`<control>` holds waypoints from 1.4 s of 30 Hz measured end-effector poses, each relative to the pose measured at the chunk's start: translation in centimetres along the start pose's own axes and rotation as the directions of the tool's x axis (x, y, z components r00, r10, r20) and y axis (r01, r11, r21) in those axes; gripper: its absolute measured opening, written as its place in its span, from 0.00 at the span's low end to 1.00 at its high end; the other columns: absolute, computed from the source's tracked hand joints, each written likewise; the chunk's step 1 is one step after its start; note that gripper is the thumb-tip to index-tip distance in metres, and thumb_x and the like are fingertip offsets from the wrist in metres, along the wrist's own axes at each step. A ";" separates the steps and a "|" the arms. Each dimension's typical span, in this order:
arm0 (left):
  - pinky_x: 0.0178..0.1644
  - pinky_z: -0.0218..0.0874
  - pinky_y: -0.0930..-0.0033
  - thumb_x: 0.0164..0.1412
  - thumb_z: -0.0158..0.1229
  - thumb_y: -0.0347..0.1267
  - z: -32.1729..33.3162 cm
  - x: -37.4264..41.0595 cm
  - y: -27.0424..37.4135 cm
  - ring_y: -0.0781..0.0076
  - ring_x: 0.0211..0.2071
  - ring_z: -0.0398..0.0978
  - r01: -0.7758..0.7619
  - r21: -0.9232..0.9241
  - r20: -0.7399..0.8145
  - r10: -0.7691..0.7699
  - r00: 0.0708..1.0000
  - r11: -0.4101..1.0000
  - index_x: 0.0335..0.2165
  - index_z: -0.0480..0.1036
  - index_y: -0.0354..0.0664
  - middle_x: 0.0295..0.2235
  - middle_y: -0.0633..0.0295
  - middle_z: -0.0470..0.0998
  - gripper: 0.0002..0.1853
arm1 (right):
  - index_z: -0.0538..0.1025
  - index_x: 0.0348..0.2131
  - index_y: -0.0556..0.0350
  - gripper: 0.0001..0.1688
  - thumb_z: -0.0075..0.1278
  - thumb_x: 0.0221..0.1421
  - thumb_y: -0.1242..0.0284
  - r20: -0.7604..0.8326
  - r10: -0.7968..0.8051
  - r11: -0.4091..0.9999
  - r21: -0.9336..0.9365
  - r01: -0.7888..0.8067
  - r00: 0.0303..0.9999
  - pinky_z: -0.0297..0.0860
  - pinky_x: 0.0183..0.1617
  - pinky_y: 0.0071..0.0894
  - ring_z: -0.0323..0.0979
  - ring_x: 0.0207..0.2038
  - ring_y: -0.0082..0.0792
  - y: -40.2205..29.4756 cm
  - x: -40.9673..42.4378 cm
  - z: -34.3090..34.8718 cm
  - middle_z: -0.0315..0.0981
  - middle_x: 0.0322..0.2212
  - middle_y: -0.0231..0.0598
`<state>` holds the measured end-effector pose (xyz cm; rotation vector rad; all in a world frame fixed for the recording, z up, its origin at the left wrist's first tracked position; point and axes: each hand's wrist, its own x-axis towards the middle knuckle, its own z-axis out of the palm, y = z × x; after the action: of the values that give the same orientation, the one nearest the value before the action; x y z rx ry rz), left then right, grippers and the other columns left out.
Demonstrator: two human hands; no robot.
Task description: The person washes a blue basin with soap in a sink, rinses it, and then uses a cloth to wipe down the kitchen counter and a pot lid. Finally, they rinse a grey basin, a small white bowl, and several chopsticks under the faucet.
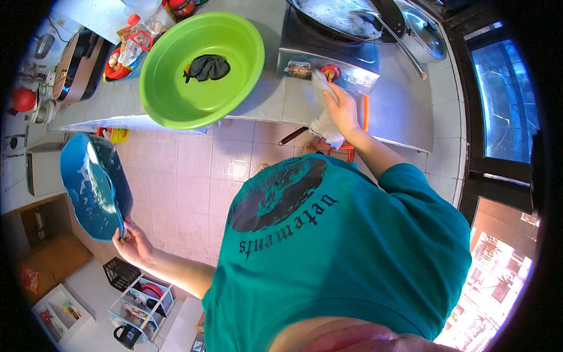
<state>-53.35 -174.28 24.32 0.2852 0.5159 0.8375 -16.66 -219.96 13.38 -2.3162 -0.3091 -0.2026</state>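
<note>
My left hand (134, 246) grips the rim of a blue plastic basin (94, 185), held tilted out over the floor at the left. My right hand (342, 108) holds a pale cloth (324, 114) that hangs down past the counter edge. Its fingers are by the red-ringed knob (330, 74) on the front of a gas stove (327, 57). Above it, a wok (338, 17) with white foamy liquid sits on the stove, a metal ladle (396, 39) resting in it. A green plastic basin (202, 70) with a dark wet cloth (210, 67) inside stands on the counter.
A lidded pot (424, 33) stands right of the stove. Left of the green basin are a plastic bottle (140, 39), a red basket of garlic (116, 66) and a countertop appliance (79, 66). A dark handle (293, 136) shows below the counter edge. A wire rack (140, 303) stands lower left.
</note>
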 end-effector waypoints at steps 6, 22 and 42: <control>0.42 0.71 0.68 0.47 0.54 0.18 0.7 1.1 0.1 0.55 0.36 0.71 -0.019 0.059 -0.128 0.026 0.991 0.998 0.36 0.63 0.16 0.36 0.39 0.69 0.17 | 0.75 0.40 0.37 0.21 0.43 0.44 0.76 0.063 -0.401 0.821 -0.416 0.390 0.914 0.68 0.42 0.29 0.63 0.44 0.35 -6.5 7.4 2.8 0.64 0.49 0.23; 0.40 0.72 0.67 0.43 0.54 0.16 5.4 1.1 -2.5 0.51 0.40 0.68 0.048 -0.023 -0.146 -0.051 0.988 0.999 0.41 0.58 0.19 0.44 0.40 0.59 0.24 | 0.74 0.42 0.40 0.19 0.50 0.46 0.73 -0.156 -0.310 0.918 -0.307 0.253 0.938 0.62 0.46 0.37 0.61 0.46 0.40 9.7 7.1 -9.8 0.68 0.45 0.29; 0.37 0.73 0.66 0.40 0.57 0.20 16.8 -12.7 -15.0 0.52 0.34 0.73 -0.149 -0.029 -0.312 0.133 0.941 0.988 0.50 0.40 0.21 0.45 0.36 0.55 0.42 | 0.73 0.41 0.56 0.17 0.43 0.51 0.70 -0.011 0.053 0.669 0.743 -0.027 0.999 0.62 0.48 0.35 0.68 0.42 0.45 22.3 36.2 -8.6 0.68 0.43 0.47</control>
<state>-41.92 -194.28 35.96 0.1432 0.7722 1.0418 23.90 -235.36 12.62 -1.4883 -0.2584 -0.0645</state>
